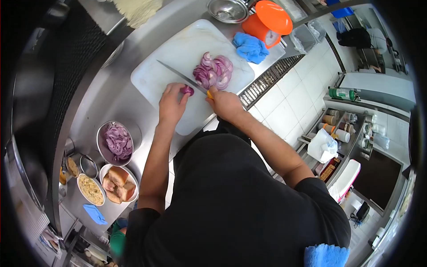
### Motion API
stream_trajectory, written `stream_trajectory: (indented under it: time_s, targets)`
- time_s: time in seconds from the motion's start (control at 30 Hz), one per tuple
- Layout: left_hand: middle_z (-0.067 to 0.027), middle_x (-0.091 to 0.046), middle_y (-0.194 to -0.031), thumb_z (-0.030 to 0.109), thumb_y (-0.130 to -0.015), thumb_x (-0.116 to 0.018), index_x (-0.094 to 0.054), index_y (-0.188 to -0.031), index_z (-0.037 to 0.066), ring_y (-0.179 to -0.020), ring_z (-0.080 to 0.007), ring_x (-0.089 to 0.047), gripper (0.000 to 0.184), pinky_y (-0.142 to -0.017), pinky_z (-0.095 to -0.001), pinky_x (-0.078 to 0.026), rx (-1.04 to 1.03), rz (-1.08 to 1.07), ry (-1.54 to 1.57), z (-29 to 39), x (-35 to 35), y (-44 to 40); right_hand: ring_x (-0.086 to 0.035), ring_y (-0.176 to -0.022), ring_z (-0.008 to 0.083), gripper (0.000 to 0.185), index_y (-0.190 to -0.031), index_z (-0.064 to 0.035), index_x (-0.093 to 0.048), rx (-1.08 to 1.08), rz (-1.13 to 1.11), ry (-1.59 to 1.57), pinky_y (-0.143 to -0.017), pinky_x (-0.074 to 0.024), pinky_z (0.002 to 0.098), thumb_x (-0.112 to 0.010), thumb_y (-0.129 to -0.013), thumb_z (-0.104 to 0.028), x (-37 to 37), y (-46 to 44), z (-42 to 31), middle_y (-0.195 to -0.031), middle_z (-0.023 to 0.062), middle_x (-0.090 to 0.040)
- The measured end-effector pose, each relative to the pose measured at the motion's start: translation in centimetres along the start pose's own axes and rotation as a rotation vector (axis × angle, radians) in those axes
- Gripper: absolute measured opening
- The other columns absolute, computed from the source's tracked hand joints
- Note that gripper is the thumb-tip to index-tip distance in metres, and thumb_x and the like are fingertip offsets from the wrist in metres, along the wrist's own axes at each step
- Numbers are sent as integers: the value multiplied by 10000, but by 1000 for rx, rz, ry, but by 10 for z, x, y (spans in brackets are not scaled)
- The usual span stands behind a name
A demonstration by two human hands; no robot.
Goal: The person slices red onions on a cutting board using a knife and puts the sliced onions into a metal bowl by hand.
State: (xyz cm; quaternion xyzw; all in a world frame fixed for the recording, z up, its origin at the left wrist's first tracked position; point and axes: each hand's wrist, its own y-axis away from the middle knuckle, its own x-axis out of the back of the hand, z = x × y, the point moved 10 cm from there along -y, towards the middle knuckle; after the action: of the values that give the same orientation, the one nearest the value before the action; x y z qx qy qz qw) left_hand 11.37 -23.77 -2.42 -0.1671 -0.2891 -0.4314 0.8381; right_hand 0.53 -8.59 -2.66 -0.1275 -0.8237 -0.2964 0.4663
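A large white cutting board [151,80] lies on the steel counter. My left hand [172,103] holds a small piece of red onion [187,91] against the board. In my right hand [225,104] is the yellow handle of a knife [174,72], whose long blade points to the upper left, between the held piece and a heap of sliced red onion [216,70]. The heap rests on the board just beyond the blade. A steel bowl of sliced onion [118,141] stands on the counter left of my left forearm.
An orange scale [266,26], a blue cloth [251,47] and a steel strainer [227,10] are beyond the board. At the lower left are bowls of meat pieces [118,184] and minced food [91,190]. Another person [365,39] is at the upper right.
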Motion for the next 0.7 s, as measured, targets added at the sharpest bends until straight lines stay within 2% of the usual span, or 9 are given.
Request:
stream_trajectory:
  time_s: [0.1, 0.3, 0.53, 0.7]
  targets:
    - [-108, -712, -1167, 103, -892, -831, -681, -1173, 38, -1050, -297, -721, 325, -923, -411, -569, -42, -9, -63, 5, -2, -6, -769, -823, 398, 337, -1186, -8, -560, 53, 6, 23, -707, -597, 523, -652, -1048, -301, 6, -10, -14, -877, 197, -766]
    - [-93, -717, -1174, 107, -879, -841, -682, -1170, 61, -1042, -300, -718, 335, -909, -407, -570, 3, -90, -96, 6, -3, -14, -777, -814, 390, 307, -1175, 13, -556, 58, -37, 89, -698, -607, 500, -639, -1054, -257, 33, 7, -42, -865, 200, -765]
    - [-91, -724, -1153, 120, -871, -854, -685, -1161, 62, -1035, -295, -722, 341, -896, -401, -576, -23, -63, -53, 3, -1, -15, -779, -815, 392, 314, -1179, 26, -538, 22, -29, 85, -699, -607, 501, -616, -1066, -256, -8, -16, -37, -869, 206, -766]
    - [-88, -728, -1154, 125, -874, -855, -690, -1171, 64, -1039, -288, -732, 346, -894, -399, -583, 3, -80, -81, 0, -2, -16, -773, -788, 405, 331, -1192, 20, -523, 98, -12, 74, -685, -604, 512, -615, -1066, -271, 24, 0, -45, -854, 207, -764]
